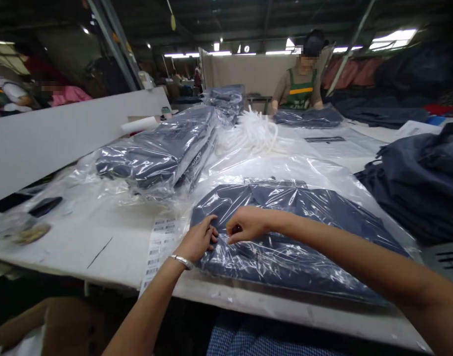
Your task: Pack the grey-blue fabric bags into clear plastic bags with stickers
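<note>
One bagged navy garment [285, 232], flat at near edge of table [100, 232]: folded, dark blue, under glossy wrinkled clear film. Two hands at its left end: left hand [198, 240] and right hand [246, 225], fingertips pinching the film, close together. One barcode label sheet [157, 247] just beside. One stack of bagged garments [159, 153] behind.

- The bagged garment [285, 237] lies at the near edge of the table [100, 242], with the left hand [198, 242] and right hand [246, 225] side by side on its left end.
- A label sheet [159, 242] lies just left of it.
- A stack of bagged garments [155, 158] sits behind, to the left.
- A pile of cords [256, 131] lies farther back.
- Loose garments [422, 183] are heaped at the right.
- A person [300, 84] stands at the far end.
</note>
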